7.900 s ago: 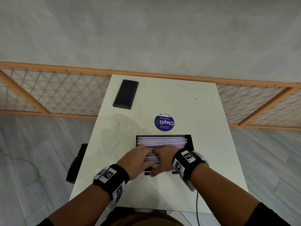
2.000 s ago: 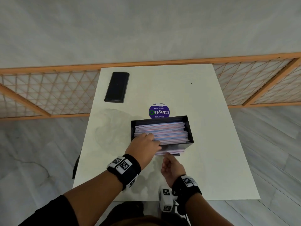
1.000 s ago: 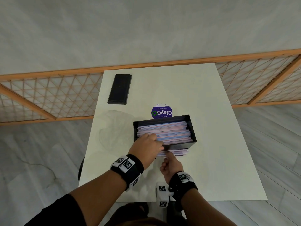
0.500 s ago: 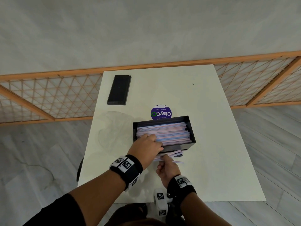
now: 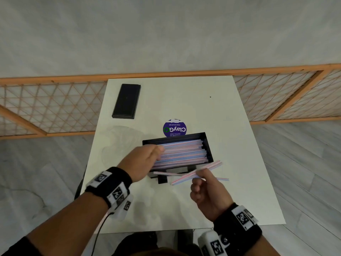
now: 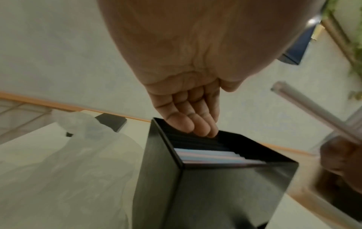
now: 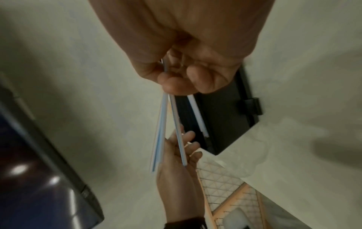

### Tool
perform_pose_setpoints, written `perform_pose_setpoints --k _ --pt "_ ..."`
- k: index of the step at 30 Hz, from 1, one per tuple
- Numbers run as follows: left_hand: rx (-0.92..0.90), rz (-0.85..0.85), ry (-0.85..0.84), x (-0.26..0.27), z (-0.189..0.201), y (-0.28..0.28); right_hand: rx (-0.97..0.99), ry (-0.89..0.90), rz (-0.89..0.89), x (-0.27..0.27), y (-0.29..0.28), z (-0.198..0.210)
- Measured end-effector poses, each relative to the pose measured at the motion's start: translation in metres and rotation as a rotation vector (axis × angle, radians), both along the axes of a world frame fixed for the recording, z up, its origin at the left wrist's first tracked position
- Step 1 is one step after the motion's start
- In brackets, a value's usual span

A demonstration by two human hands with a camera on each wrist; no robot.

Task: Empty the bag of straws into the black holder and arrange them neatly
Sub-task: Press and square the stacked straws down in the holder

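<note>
Item: round purple sticker (image 5: 174,128) | On: white counter (image 5: 230,145), at 12 o'clock from black holder (image 5: 208,146) | Text: "ClayGO", upside down to the wearer, white letters with green final O | Small print on the sticker: too small to read | Wristbands (image 5: 241,218): square black-and-white code markers, no letters

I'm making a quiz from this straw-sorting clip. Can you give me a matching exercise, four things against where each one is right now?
Things:
1. left hand
2. right hand
3. sticker
4. phone

Places or states:
A. at the table's far left corner
B. fingers resting on the straws in the holder
C. on the table just beyond the holder
D. pinching a few loose straws in front of the holder

Pairs: 1-B, 2-D, 3-C, 4-A
</note>
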State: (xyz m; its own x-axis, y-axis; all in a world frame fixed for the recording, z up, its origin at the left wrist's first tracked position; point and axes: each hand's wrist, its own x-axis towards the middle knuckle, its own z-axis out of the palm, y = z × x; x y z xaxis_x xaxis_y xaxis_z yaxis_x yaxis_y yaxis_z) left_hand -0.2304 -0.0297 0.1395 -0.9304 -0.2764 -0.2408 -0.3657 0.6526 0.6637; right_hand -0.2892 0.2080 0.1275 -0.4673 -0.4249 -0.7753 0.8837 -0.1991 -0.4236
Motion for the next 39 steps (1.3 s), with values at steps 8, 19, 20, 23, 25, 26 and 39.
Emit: perform_pose_setpoints --k 8,19,20,23,25,26,39 --pt "0.183 0.294 0.111 0.019 0.009 -0.02 0.119 0.178 -0.052 -0.032 -0.059 0.011" --pt "-0.148 0.1 0.129 0.018 -0.028 -0.009 0.521 0.607 0.273 -0.036 -0.027 0.019" --pt "-0.165 0.157 0.151 0.018 -0.029 -0.009 0.677 0.753 0.24 -0.043 -0.019 0.021" --pt "-0.109 0.336 0.158 0.019 -0.032 -0.007 0.954 0.945 0.325 -0.064 -0.002 0.014" --pt "0.004 0.362 0.118 0.018 -0.036 -0.006 1.045 0.906 0.578 -0.076 -0.001 -0.003" --pt "0.051 0.351 0.096 0.017 -0.036 -0.004 1.053 0.882 0.683 -0.08 -0.002 -0.013" --pt "0.254 0.395 -0.009 0.043 -0.067 0.02 1.006 1.513 0.829 -0.059 -0.031 0.058"
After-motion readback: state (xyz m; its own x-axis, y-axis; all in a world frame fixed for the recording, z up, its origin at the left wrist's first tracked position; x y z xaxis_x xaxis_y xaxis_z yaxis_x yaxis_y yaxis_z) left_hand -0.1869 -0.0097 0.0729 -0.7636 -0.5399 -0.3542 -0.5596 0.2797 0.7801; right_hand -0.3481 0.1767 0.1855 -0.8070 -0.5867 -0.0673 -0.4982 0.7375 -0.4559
